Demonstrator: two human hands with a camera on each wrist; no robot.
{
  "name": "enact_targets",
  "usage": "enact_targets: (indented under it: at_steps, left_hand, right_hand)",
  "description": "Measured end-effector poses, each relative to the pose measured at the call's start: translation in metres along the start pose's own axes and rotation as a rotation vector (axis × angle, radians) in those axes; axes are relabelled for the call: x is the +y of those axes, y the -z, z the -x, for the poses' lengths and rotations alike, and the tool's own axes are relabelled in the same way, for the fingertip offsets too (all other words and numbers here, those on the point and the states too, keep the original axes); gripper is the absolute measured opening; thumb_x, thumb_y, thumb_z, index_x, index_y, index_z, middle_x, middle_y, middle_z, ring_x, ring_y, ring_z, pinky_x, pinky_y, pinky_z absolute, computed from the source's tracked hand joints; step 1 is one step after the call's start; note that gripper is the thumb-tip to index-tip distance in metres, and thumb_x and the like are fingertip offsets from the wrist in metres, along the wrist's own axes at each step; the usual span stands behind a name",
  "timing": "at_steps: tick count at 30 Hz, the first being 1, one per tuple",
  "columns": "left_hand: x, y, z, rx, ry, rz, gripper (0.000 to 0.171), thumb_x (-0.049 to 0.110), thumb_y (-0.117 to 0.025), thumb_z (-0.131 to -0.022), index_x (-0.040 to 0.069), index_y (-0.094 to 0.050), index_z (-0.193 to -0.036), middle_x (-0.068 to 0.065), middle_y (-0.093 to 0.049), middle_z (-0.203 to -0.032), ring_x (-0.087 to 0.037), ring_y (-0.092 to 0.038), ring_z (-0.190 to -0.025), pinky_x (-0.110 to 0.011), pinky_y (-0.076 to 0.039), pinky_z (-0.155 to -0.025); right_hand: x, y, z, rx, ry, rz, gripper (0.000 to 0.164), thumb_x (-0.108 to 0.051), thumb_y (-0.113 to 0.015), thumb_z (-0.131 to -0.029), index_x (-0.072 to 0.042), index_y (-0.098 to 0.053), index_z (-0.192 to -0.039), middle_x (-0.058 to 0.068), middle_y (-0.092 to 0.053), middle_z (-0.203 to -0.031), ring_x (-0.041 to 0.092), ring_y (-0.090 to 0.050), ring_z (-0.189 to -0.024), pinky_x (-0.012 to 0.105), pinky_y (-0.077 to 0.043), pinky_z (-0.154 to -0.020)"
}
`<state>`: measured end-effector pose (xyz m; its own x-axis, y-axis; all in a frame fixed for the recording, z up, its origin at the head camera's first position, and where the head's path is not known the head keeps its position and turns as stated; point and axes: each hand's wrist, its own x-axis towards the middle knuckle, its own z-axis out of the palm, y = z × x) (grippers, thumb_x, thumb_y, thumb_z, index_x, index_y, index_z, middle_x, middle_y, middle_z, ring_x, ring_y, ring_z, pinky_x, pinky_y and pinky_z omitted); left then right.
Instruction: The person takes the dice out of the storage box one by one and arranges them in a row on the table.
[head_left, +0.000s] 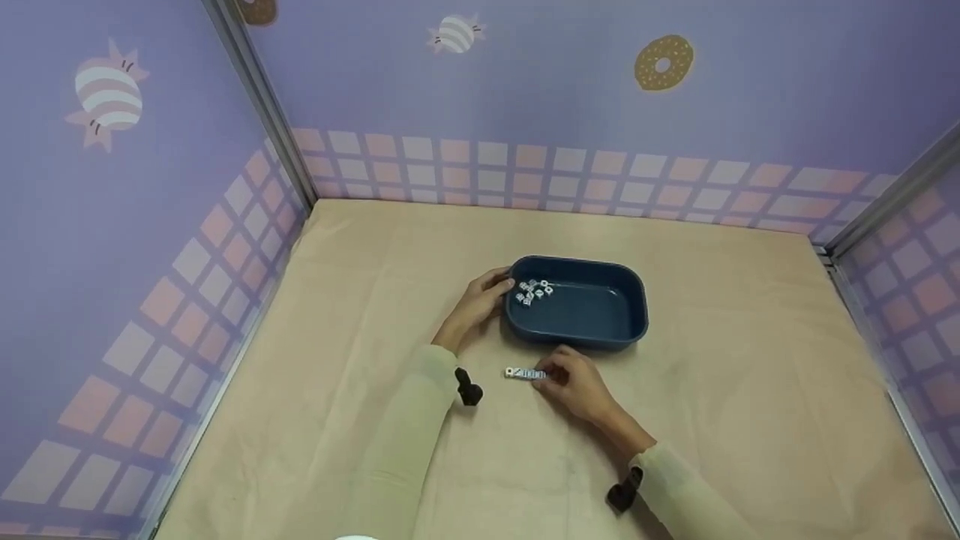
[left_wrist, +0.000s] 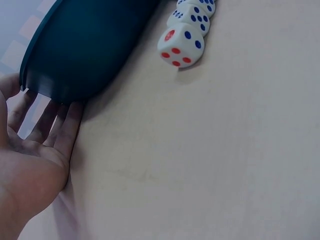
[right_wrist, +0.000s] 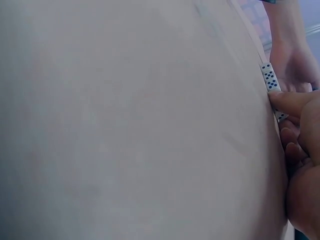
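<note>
A dark blue plastic bin (head_left: 577, 337) stands on the table, with several white dice (head_left: 534, 291) loose at its left end. My left hand (head_left: 480, 301) holds the bin's left end, thumb at the rim and fingers against the outer wall, as the left wrist view also shows. In front of the bin, several dice form a straight row (head_left: 519, 373); the near die (left_wrist: 181, 46) shows red and blue pips. My right hand (head_left: 576, 381) pinches the row's right end between thumb and fingers. The dice under those fingers are partly hidden.
A beige cloth (head_left: 750, 360) covers the table. Purple panels with a pink and white checked border (head_left: 495, 176) enclose the back and sides. A small white curved edge (head_left: 355, 537) shows at the bottom of the head view.
</note>
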<state>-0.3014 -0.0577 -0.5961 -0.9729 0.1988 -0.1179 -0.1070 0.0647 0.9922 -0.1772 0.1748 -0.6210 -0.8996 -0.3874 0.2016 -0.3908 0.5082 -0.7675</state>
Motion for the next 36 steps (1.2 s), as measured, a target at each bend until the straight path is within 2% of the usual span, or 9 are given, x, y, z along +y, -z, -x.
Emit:
enact_targets:
  at_steps: [9,16,20,25,28,31,36]
  left_hand:
    - [-0.002,0.003,0.0,-0.026,-0.006,0.06,0.048,0.027,-0.061,-0.11,0.012,-0.055,-0.154,-0.012,-0.056,-0.153,-0.029,-0.062,-0.132,-0.04,-0.055,-0.106]
    - [-0.005,0.005,0.003,-0.007,0.029,0.048,0.048,0.03,-0.062,-0.109,0.014,-0.055,-0.155,-0.009,-0.056,-0.154,-0.027,-0.062,-0.133,-0.04,-0.055,-0.107]
    - [-0.005,0.006,0.004,0.001,0.021,0.047,0.049,0.028,-0.063,-0.109,0.012,-0.055,-0.154,-0.011,-0.056,-0.155,-0.029,-0.061,-0.134,-0.041,-0.054,-0.108]
    - [-0.002,0.005,0.004,0.006,-0.001,0.013,0.047,0.027,-0.063,-0.109,0.011,-0.057,-0.153,-0.012,-0.057,-0.154,-0.029,-0.059,-0.137,-0.04,-0.051,-0.111]
    - [0.0,0.005,0.003,0.005,-0.021,-0.011,0.047,0.027,-0.063,-0.108,0.011,-0.058,-0.152,-0.012,-0.058,-0.153,-0.029,-0.057,-0.14,-0.04,-0.048,-0.114]
    - [0.003,0.004,0.002,0.005,-0.035,-0.019,0.046,0.027,-0.063,-0.109,0.01,-0.058,-0.151,-0.013,-0.058,-0.152,-0.029,-0.056,-0.141,-0.04,-0.047,-0.116]
    - [0.004,0.001,0.0,-0.004,-0.006,0.021,0.046,0.025,-0.063,-0.109,0.01,-0.058,-0.152,-0.013,-0.058,-0.152,-0.029,-0.058,-0.138,-0.039,-0.049,-0.113]
  right_hand:
    - [0.0,-0.004,0.001,0.007,0.016,0.018,0.015,-0.013,-0.088,-0.089,-0.014,-0.079,-0.101,-0.003,-0.064,-0.096,0.011,-0.061,-0.083,0.026,-0.053,-0.072]
    - [-0.004,-0.004,0.002,-0.028,0.003,0.032,0.022,-0.016,-0.089,-0.088,-0.013,-0.077,-0.106,0.0,-0.064,-0.097,0.013,-0.06,-0.084,0.027,-0.052,-0.073]
    - [-0.013,0.006,0.001,-0.07,0.009,0.037,0.027,-0.017,-0.089,-0.088,-0.01,-0.075,-0.11,0.001,-0.065,-0.1,0.016,-0.061,-0.086,0.027,-0.053,-0.073]
    - [-0.032,0.034,-0.006,-0.083,0.118,0.028,0.022,-0.014,-0.086,-0.092,-0.007,-0.076,-0.11,0.0,-0.068,-0.099,0.019,-0.066,-0.087,0.035,-0.058,-0.072]
    - [-0.044,0.053,-0.016,-0.034,0.201,0.007,0.018,-0.015,-0.084,-0.093,-0.007,-0.077,-0.107,-0.002,-0.07,-0.099,0.018,-0.068,-0.086,0.042,-0.061,-0.071]
    - [-0.048,0.068,-0.031,0.063,0.249,0.002,0.017,-0.017,-0.084,-0.094,-0.007,-0.078,-0.106,-0.002,-0.072,-0.099,0.017,-0.068,-0.085,0.044,-0.061,-0.071]
    - [-0.042,0.077,-0.057,0.205,0.199,-0.025,0.016,-0.015,-0.083,-0.095,-0.007,-0.079,-0.108,-0.002,-0.073,-0.101,0.016,-0.068,-0.088,0.035,-0.06,-0.076]
